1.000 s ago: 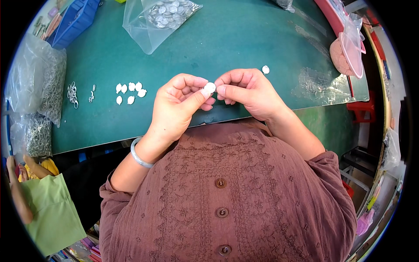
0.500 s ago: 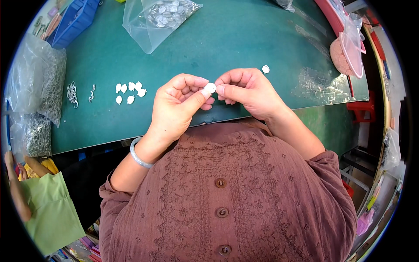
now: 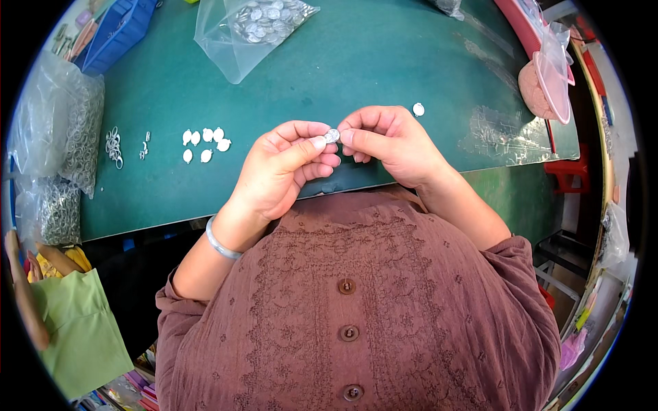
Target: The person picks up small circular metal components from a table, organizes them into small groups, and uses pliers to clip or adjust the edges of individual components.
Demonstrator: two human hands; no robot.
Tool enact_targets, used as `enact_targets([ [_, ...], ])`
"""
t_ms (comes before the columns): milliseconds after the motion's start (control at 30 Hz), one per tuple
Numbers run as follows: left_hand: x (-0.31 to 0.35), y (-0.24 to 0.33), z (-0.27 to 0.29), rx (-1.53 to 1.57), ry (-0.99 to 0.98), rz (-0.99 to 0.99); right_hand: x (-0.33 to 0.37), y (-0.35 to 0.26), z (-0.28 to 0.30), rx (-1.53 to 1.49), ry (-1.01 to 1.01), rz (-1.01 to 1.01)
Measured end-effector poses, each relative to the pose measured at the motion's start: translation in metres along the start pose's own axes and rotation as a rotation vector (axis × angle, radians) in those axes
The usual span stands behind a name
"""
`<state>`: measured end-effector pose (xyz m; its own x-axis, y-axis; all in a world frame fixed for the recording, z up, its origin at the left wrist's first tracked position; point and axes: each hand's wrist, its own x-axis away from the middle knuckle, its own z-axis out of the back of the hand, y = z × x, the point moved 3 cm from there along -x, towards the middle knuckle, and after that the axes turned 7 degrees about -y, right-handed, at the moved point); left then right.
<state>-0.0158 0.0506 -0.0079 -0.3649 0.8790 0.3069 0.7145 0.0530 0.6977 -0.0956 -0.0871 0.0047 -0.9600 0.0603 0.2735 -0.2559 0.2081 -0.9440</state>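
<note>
A small round silvery charm is pinched between my two hands above the near edge of the green table. My left hand grips its left side with thumb and forefinger, the other fingers curled. On its right edge, thumb and forefinger of my right hand close together. Several similar white round charms lie in a loose group to the left of my hands. One single charm rests beyond my right hand. Farther left are a little pile of metal clasps and some small metal links.
A clear bag of silvery discs lies at the back. Bags of metal rings and a blue bin stand at the left. A pink basket sits at the right edge. Another person's arm shows at lower left.
The charm has turned in my fingers; its face now looks silvery and patterned instead of plain white. My left hand has tilted slightly, while the right has barely moved.
</note>
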Motion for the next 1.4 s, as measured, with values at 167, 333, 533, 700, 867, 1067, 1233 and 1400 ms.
enact_targets([
  [167, -0.001, -0.002, 0.004, 0.093, -0.024, 0.055, -0.001, 0.0, -0.001, 0.007, 0.004, 0.013],
  [333, -0.002, -0.003, 0.005, 0.151, -0.046, 0.067, -0.003, 0.003, 0.0, 0.018, 0.022, 0.065],
  [533, -0.004, -0.005, 0.006, 0.237, -0.086, 0.093, -0.004, 0.0, 0.0, 0.088, 0.028, 0.206],
  [700, -0.003, -0.006, 0.004, 0.268, -0.068, 0.107, -0.003, -0.001, 0.0, 0.179, 0.042, 0.252],
  [867, -0.005, -0.005, 0.003, 0.234, -0.059, 0.106, -0.003, -0.004, 0.001, 0.162, 0.042, 0.225],
  [1067, -0.007, -0.003, 0.006, 0.046, -0.016, 0.085, -0.007, -0.014, 0.015, 0.177, 0.004, 0.167],
  [1233, 0.003, 0.002, 0.008, -0.122, 0.025, 0.029, -0.037, -0.048, 0.05, 0.28, 0.017, -0.011],
  [1400, 0.012, 0.005, 0.015, -0.183, 0.048, -0.005, -0.12, -0.095, 0.116, 0.405, 0.165, -0.006],
])
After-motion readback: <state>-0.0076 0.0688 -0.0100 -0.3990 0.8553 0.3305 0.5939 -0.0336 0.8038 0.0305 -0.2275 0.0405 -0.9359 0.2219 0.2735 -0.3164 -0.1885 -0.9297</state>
